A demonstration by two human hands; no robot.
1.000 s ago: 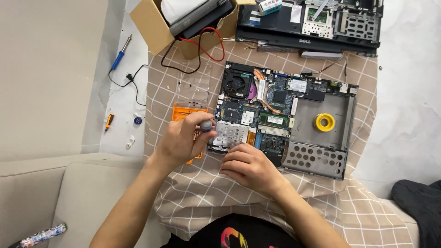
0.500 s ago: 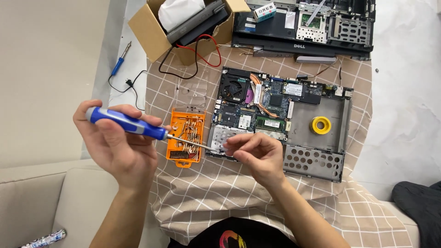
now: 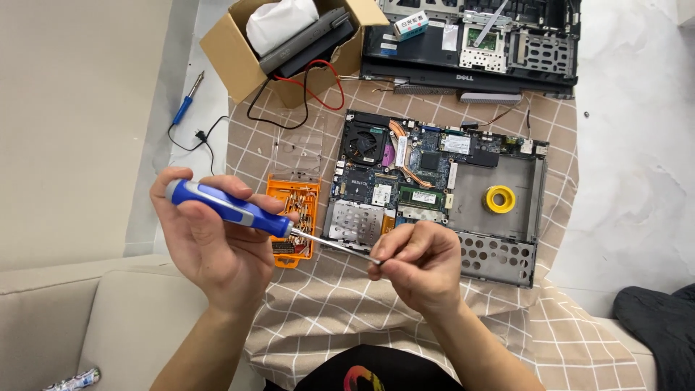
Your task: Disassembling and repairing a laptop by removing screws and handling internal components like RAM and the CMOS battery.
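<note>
Meanwhile the left hand (image 3: 217,250) grips a blue screwdriver (image 3: 232,208); the right hand (image 3: 420,264) pinches its tip, just near the opened laptop (image 3: 441,192) edge, with bare checked cloth (image 3: 340,318) nearer.

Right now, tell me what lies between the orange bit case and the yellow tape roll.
In the head view, the opened laptop base lies between the orange bit case and the yellow tape roll: its circuit board, fan and a perforated metal plate.

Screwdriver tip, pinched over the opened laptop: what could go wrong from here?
1. The right hand pinches the tip of the blue screwdriver above the checked cloth; anything tiny there could drop and be hard to find in its folds.
2. The left hand holds the shaft pointing toward the exposed laptop board; a slip might scratch it.
3. The open orange bit case sits beside that wrist and could get knocked.
</note>
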